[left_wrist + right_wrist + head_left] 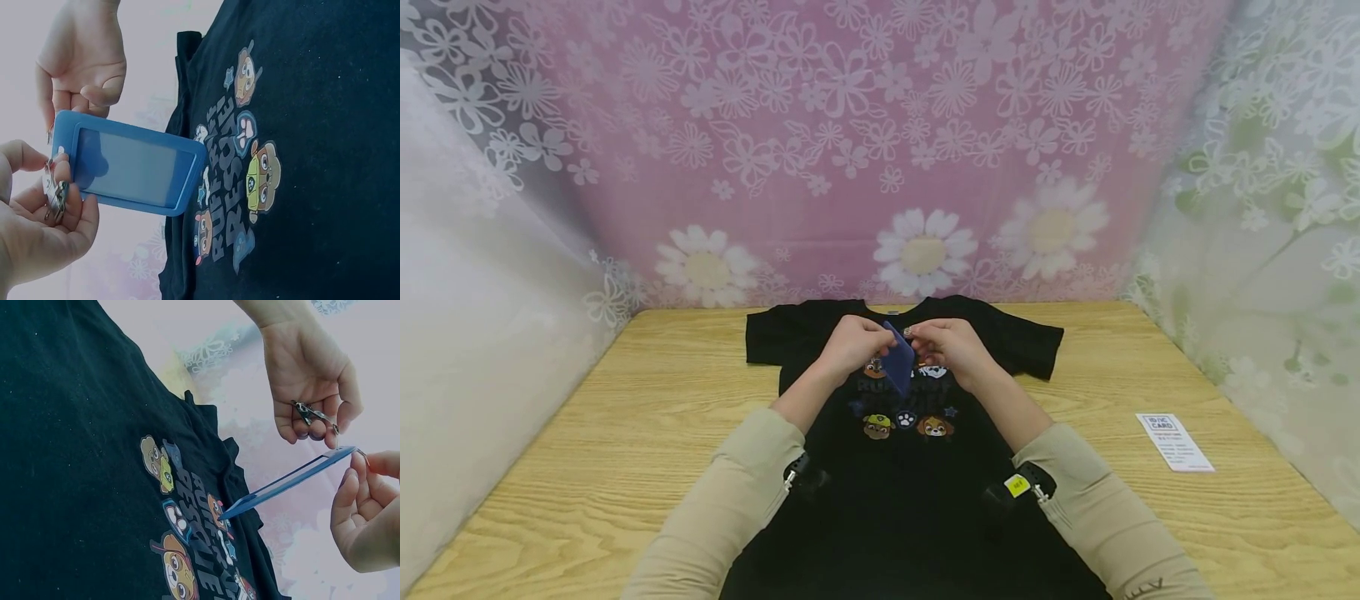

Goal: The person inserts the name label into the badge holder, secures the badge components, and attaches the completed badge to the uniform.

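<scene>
A blue ID card holder (898,360) with a clear window hangs between my hands, above a black T-shirt (880,483) with printed cartoon dogs. In the left wrist view the card holder (131,164) tilts away from my fingers. My left hand (37,231) holds a silver badge clip (57,200), which lies across its curled fingers by the holder's end. On the opposite side, my right hand (369,515) pinches a small metal ring (362,453) at the same end. The left hand (306,375) and its clip (306,412) also appear in the right wrist view.
The T-shirt lies spread on a wooden table (625,417), sleeves outward. A white printed card (1174,443) lies at the right. Floral curtains (880,150) hang behind the table and at both sides.
</scene>
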A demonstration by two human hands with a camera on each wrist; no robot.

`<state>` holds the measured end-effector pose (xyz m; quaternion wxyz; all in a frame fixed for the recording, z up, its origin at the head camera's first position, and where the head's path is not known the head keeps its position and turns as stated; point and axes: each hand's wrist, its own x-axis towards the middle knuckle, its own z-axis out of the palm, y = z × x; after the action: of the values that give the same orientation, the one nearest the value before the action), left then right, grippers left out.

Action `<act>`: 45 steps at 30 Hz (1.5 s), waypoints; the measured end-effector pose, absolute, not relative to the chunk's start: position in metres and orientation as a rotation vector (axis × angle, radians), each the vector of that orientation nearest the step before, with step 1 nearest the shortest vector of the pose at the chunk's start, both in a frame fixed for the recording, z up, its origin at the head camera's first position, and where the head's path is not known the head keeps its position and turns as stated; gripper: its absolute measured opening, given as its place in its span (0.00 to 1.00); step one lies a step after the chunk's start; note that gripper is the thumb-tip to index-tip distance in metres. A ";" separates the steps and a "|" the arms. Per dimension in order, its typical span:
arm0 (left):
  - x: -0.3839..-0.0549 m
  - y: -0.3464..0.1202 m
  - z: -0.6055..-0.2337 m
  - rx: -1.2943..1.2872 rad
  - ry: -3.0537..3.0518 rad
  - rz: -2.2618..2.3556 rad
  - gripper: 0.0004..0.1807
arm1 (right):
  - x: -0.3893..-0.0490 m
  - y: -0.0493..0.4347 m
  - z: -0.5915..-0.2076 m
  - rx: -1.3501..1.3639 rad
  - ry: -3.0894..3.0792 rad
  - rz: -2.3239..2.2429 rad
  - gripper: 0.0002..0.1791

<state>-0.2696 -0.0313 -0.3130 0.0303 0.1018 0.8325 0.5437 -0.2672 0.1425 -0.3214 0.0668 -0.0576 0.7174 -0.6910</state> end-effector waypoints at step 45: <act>-0.271 -0.022 -0.317 0.225 2.444 1.757 0.12 | -0.270 0.150 -0.323 -0.139 2.359 -1.927 0.18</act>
<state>-0.2710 -0.0224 -0.3174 0.0617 0.0745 0.8081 0.5811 -0.2697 0.1497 -0.3233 0.0464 -0.0455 0.7728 -0.6313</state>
